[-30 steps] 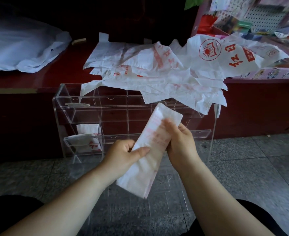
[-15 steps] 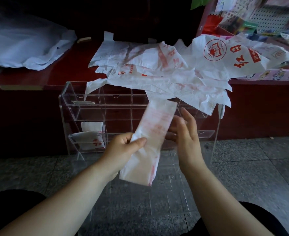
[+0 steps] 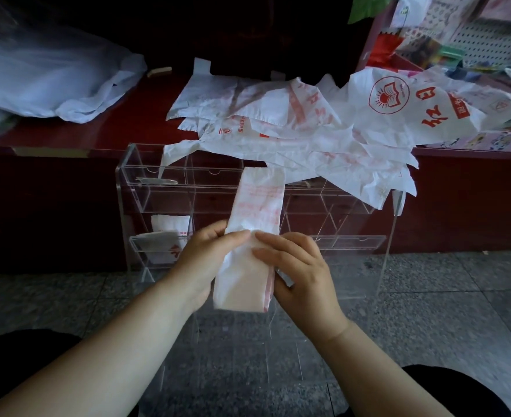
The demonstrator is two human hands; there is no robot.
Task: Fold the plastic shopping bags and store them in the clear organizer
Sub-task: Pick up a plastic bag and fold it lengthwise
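While I hold the folded bag [image 3: 258,203] upright in front of me, both hands are closed on its lower half. My left hand [image 3: 207,257] grips it from the left, thumb on the front and fingers curled behind. My right hand [image 3: 300,275] lies over the front from the right with bent fingers, its forefinger tip almost meeting my left thumb; I cannot see where that hand's thumb sits. The bag is a long white strip with faint red print. Its top end rises in front of the middle of the clear organizer [image 3: 124,191], which stands on the speckled stone floor [image 3: 444,296] against a dark red counter [image 3: 145,115].

Loose bags [image 3: 308,139] lie in a crumpled pile on that counter, white with red lettering, and one [image 3: 398,100] shows a round book-and-sun mark. Their edges spill over the counter's front and hang onto the organizer's top, covering the upper compartments on the right. On the left, a lower compartment holds folded bags [image 3: 169,233], and a flat pale piece [image 3: 157,180] lies in the upper left one; I cannot tell what it is.

A heap of translucent plastic [image 3: 52,82] rests on the counter's far left, well apart from the pile. A pegboard rack [image 3: 483,40] of coloured goods stands at upper right.
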